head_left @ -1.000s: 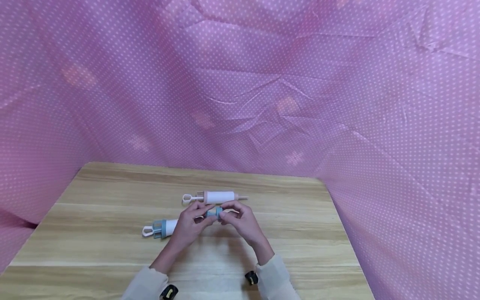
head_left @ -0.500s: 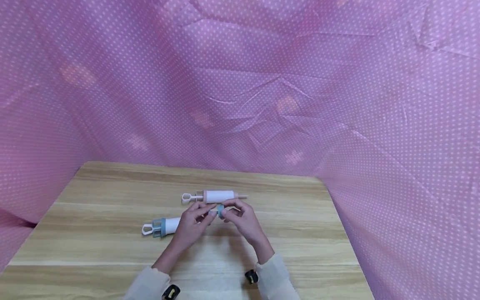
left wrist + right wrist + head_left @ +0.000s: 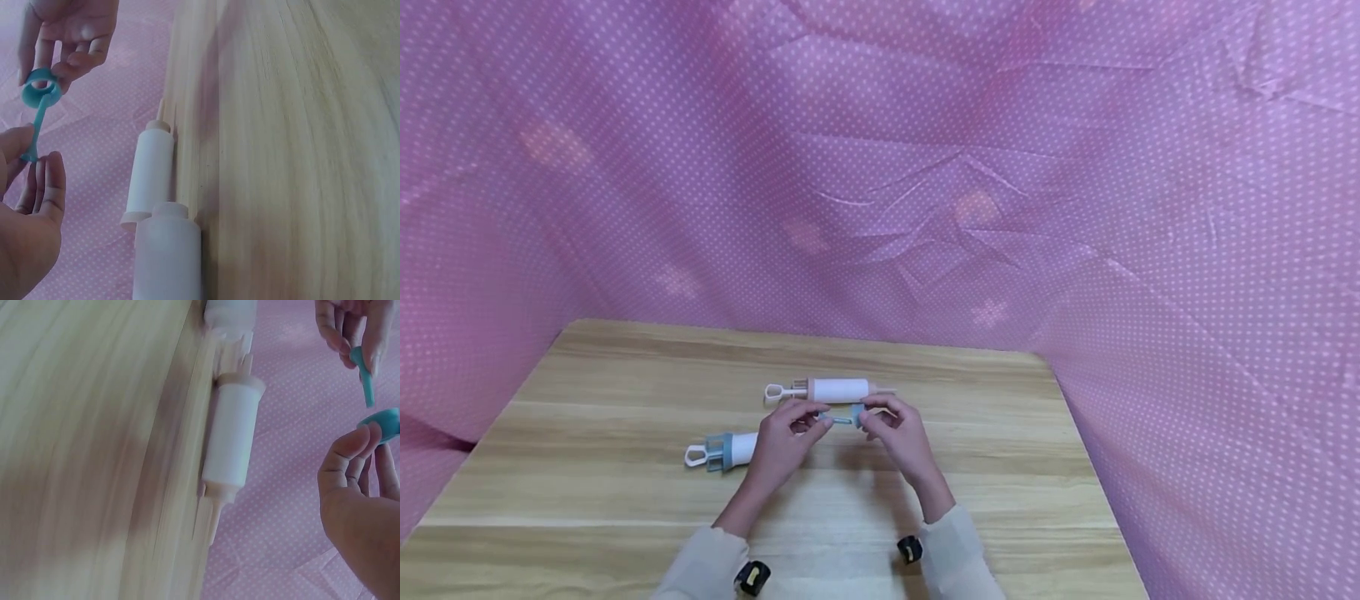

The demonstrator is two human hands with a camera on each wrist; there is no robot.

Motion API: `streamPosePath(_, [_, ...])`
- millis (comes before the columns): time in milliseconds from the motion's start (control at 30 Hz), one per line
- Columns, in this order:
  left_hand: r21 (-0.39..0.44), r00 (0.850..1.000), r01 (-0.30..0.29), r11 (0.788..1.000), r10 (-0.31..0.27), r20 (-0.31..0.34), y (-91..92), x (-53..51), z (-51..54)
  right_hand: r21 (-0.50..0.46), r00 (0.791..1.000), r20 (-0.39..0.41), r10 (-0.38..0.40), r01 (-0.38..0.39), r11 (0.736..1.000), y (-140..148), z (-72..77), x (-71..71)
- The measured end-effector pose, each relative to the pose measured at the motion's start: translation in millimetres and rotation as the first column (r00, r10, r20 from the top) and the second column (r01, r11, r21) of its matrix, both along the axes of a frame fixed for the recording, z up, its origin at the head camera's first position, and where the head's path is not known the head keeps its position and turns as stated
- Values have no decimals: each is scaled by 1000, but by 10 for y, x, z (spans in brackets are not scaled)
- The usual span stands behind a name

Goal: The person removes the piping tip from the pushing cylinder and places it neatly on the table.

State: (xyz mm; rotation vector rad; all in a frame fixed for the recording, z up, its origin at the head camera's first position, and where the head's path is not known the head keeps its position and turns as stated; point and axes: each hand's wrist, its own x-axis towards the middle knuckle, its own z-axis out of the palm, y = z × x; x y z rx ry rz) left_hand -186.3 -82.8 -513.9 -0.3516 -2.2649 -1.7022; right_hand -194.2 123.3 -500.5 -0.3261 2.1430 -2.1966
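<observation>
Pinches the flared end of a slim, straight teal plastic stem (image 3: 366,381) in the grip of the left hand (image 3: 784,440), between thumb and fingers. Pinches the rim of a short, wide teal plastic ring (image 3: 384,420) in the grip of the right hand (image 3: 900,435), likewise between thumb and fingers. Holds both teal pieces raised above the pale wood-grain surface (image 3: 1007,500), near each other, the stem's free tip directed at the ring and just apart from it in the right wrist view. Has a white, syringe-shaped cylinder with pale pink ends (image 3: 840,390) lying just beyond the hands, white loop handle to the left. Has a white, syringe-shaped cylinder with a teal frame (image 3: 743,448) lying beside the left hand and partly hidden by it. Wears cream sleeves (image 3: 958,550) and small black wrist devices (image 3: 752,577). Faces a hanging pink-purple cloth with pale polka dots (image 3: 865,208).
</observation>
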Motion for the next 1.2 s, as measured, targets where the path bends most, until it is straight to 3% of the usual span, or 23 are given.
streamPosePath(333, [59, 995, -49, 997, 44, 95, 179, -52, -142, 57, 992, -20, -122, 123, 991, 163, -124, -48])
streamPosePath(767, [63, 989, -73, 995, 64, 134, 465, -99, -341, 198, 971, 30, -239, 228, 953, 415, -265, -109])
streamPosePath(967, [50, 974, -98, 994, 86, 209, 616, -79, -381, 193, 970, 71, -234, 217, 957, 486, -321, -109])
streamPosePath(1200, [10, 953, -119, 993, 111, 282, 705, -47, -437, 195, 953, 138, -269, 240, 951, 562, -432, -114])
